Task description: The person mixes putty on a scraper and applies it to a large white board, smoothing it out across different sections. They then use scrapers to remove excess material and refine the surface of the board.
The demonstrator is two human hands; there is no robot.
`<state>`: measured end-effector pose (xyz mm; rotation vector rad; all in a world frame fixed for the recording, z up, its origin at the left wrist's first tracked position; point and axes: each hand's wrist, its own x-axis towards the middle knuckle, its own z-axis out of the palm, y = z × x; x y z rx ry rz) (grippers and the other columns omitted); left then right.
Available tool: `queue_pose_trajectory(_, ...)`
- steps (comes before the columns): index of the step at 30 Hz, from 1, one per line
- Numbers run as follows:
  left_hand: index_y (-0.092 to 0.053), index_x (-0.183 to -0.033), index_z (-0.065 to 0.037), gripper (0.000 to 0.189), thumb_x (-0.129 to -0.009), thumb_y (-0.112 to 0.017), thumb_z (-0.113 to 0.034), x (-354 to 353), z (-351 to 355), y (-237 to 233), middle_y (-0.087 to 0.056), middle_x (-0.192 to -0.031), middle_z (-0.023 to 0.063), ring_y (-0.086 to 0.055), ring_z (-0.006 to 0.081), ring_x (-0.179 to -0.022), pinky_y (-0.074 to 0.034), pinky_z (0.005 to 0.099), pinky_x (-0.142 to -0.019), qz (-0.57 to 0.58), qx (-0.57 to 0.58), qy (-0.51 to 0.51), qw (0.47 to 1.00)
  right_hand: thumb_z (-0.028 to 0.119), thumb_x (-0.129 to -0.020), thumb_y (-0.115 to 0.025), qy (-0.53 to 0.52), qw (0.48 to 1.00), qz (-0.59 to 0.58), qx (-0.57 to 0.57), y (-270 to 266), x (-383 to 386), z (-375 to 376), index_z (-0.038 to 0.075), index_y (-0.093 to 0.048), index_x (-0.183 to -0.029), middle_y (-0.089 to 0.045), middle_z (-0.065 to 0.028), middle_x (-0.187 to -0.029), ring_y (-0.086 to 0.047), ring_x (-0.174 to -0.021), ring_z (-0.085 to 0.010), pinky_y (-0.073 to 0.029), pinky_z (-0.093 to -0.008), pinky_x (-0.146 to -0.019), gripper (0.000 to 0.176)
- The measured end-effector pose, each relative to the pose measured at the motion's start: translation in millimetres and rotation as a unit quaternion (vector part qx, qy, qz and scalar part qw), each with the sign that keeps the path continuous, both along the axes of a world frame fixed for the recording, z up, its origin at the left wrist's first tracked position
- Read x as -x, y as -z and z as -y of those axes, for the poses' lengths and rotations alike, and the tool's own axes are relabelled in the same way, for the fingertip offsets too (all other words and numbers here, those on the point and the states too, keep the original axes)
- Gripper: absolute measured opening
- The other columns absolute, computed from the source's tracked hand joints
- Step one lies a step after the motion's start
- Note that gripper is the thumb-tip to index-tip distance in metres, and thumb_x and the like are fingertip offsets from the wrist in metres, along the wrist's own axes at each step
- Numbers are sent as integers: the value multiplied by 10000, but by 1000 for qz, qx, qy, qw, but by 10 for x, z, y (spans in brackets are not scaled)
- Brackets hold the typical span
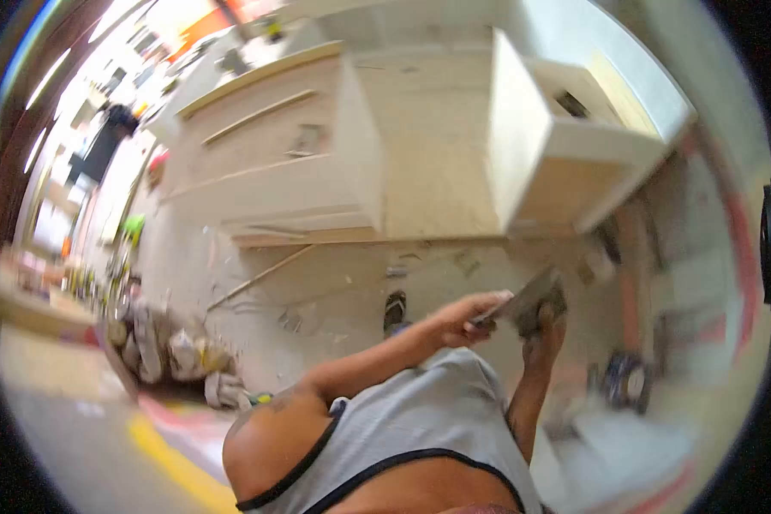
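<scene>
My left hand (475,317) is closed round the dark handle of a putty knife (519,295), its wide grey blade pointing up to the right. My right hand (546,332) is wrapped round a dark grey flat tool (540,312), whose kind I cannot tell through the blur. The putty knife's blade overlaps the flat tool in this view. Both hands are in front of my chest, above the littered floor.
Ahead stand pale wooden cabinet frames, one at left (291,184) and one at right (565,154). A long wooden strip (261,276) lies on the dusty floor. Bags (167,343) lie at left, and a dark round object (627,381) sits at right.
</scene>
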<state>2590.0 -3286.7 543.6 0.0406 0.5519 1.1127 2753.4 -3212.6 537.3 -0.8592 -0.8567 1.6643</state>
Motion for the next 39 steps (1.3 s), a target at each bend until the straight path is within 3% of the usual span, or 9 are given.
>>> queue_pose_trajectory(5,-611,-1067,-81,271,-984,-526,-324,91,-18,235,-603,-709,-13,-395,11,-341,-286,132,-274,33,10,-53,998,260,-837,-714,-373,854,283,-227,33,-422,65,-30,-516,-1240,-611,-89,-1082,-586,-997,-211,-479,-355,-856,535)
queue_pose_trajectory(7,-579,-1138,-104,257,-987,-524,-305,135,50,115,-521,-646,-46,-362,7,-336,-249,135,-267,159,-28,-24,987,263,-823,-729,-110,959,-239,101,468,-456,-130,-41,-475,-1287,-583,-108,-1167,-556,-1049,-194,-452,-330,-888,610)
queue_pose_trajectory(13,-602,-1061,-81,287,-924,-622,-332,66,-5,252,-602,-822,-34,-572,77,-635,-472,176,-528,-282,2,-169,944,216,-769,-788,-282,860,357,-233,-203,-145,308,-43,-612,-1090,-622,-92,-990,-569,-896,-218,-449,-359,-859,448)
queue_pose_trajectory(18,-617,-1028,-93,223,-915,-638,-284,239,45,209,-662,-947,-13,-614,99,-920,-491,289,-768,-83,37,-273,958,313,-833,-732,64,996,58,10,-201,11,241,-36,-613,-972,-613,-110,-850,-579,-718,-193,-464,-332,-621,394)
queue_pose_trajectory(22,-625,-1051,-101,239,-905,-656,-287,183,110,-92,-654,-932,-20,-618,112,-774,-493,292,-612,-42,89,-285,953,349,-909,-649,195,938,279,-60,200,-93,79,-3,-623,-824,-615,-94,-737,-537,-546,-187,-450,-336,-550,363)
queue_pose_trajectory(25,-623,-1072,-90,278,-898,-665,-303,109,108,-135,-649,-935,-11,-618,112,-811,-492,290,-638,-158,-14,-223,962,340,-921,-635,121,888,330,-298,465,-88,92,-13,-616,-790,-596,-71,-659,-546,-563,-185,-440,-345,-549,377)
queue_pose_trajectory(27,-621,-1069,-78,289,-895,-669,-303,52,90,-146,-649,-925,0,-623,119,-821,-492,288,-632,-169,-43,-214,961,303,-952,-591,-282,581,583,-493,311,-106,56,-41,-646,-829,-625,-84,-678,-565,-590,-188,-440,-354,-557,369)
queue_pose_trajectory(33,-627,-1049,-67,262,-912,-635,-289,41,13,-328,-659,-905,1,-632,125,-778,-498,275,-615,-153,-53,-185,969,221,-959,-559,22,920,334,-205,325,-358,174,-43,-663,-920,-678,-139,-781,-610,-655,-196,-482,-372,-646,287)
queue_pose_trajectory(39,-615,-1016,-57,222,-913,-630,-254,-88,-80,-221,-646,-858,11,-621,132,-728,-493,293,-545,-179,-33,-201,963,142,-935,-544,-106,847,414,-317,600,-251,82,-29,-619,-944,-646,-129,-885,-605,-809,-229,-456,-346,-714,187)
